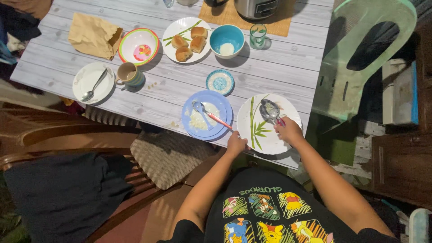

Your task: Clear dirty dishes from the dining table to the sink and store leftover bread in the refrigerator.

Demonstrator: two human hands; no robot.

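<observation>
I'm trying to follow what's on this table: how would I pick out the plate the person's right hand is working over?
Start at the grey wood-look table and go to its near edge, right in front of the person. There, beside the blue plate, lies the white plate, with the left hand at its rim and the right hand holding spoons over it. It alone is white with green bamboo stalks and carries no buns.

Hands: two, the left hand (pixel 236 144) and the right hand (pixel 289 131)
Plates: five — blue plate (pixel 219 100), leaf-pattern plate (pixel 261 139), plate of rolls (pixel 173 28), white plate (pixel 81 83), small patterned saucer (pixel 220 82)
Bread rolls: four (pixel 189 40)
Bowls: two — striped-rim bowl (pixel 138 46), teal bowl (pixel 227 40)
Spoons: three — (pixel 205 114), (pixel 271 110), (pixel 94 85)
Mugs: one (pixel 130 74)
Glasses: one (pixel 258 36)
Paper bags: one (pixel 93 35)
Green plastic chairs: one (pixel 364 58)
</observation>
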